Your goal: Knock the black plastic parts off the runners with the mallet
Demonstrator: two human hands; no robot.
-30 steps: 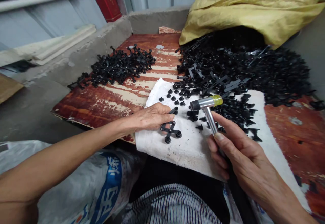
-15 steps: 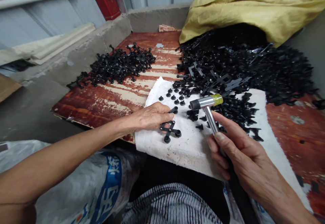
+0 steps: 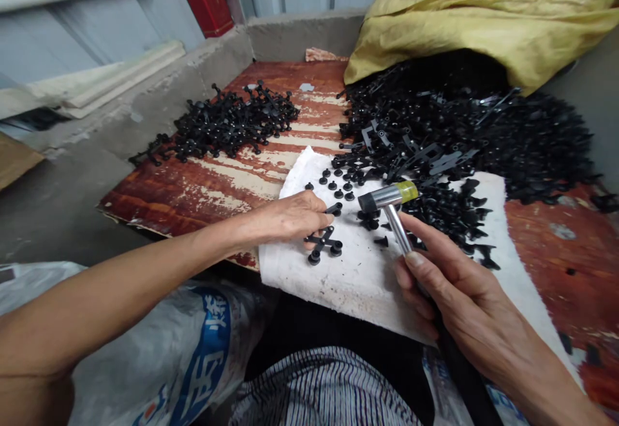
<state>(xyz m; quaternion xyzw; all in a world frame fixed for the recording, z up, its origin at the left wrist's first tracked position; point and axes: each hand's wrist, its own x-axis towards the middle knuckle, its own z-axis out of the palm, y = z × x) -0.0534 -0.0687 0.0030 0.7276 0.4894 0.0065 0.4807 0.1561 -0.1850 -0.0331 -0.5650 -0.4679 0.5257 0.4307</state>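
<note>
My left hand (image 3: 300, 216) is closed on a black linkage (image 3: 325, 242) with crossed arms and round feet, low over the white cloth (image 3: 333, 294). Part of the linkage is hidden by the fingers. In my right hand (image 3: 449, 271) is a small hammer (image 3: 397, 225), its silver head with one black and one yellow end held above the cloth. Several small black round pieces (image 3: 338, 194) stand on the cloth beyond my left hand. More black pieces (image 3: 464, 216) lie heaped behind the hammer.
On the worn red board (image 3: 232, 187), a pile of black linkages (image 3: 232, 120) sits at the back left. A large heap of black parts (image 3: 435, 123) spills from a yellow sack (image 3: 464, 23) at the back right. A white plastic bag (image 3: 126, 342) is at the lower left.
The hammer head has shifted slightly left in the view. The linkage has turned a little in my left hand, its round feet now slightly further left and higher.
</note>
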